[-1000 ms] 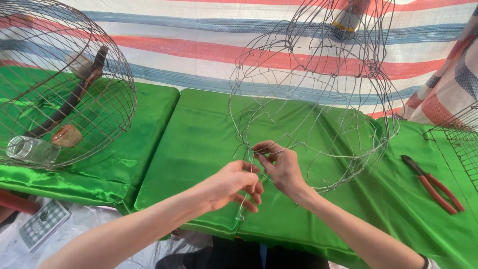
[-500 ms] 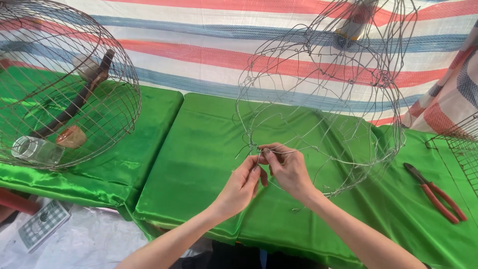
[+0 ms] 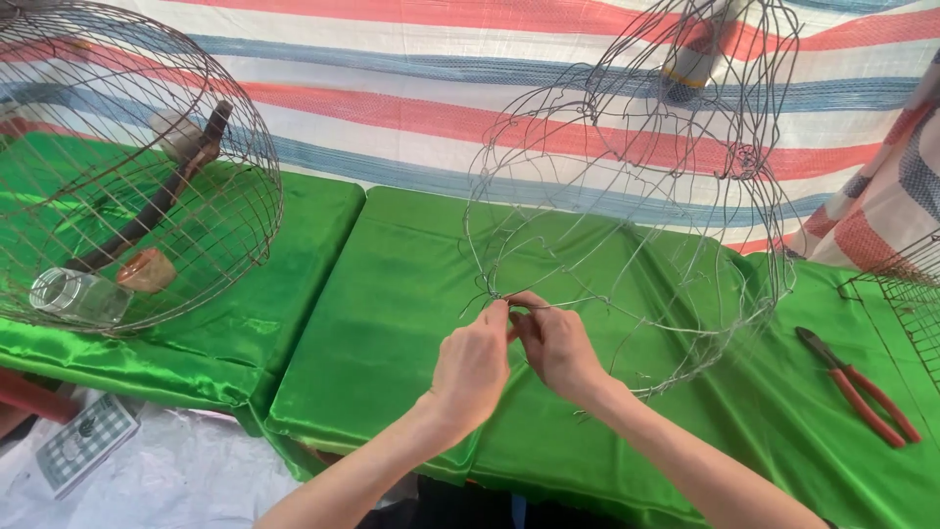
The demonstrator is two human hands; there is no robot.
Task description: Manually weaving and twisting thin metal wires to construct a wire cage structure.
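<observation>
Pinching one wire joint together, the left hand (image 3: 472,364) and right hand (image 3: 556,343) grip the unfinished wire cage (image 3: 627,225) on the green cloth (image 3: 392,313). Red pliers (image 3: 860,386) lie far right; a finished cage (image 3: 127,167) stands left.

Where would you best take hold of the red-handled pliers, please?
Judging by their pose, take the pliers by the two red handles at the lower right, coming from above. They lie flat on the green cloth, jaws pointing up-left, handles slightly splayed and free.
</observation>
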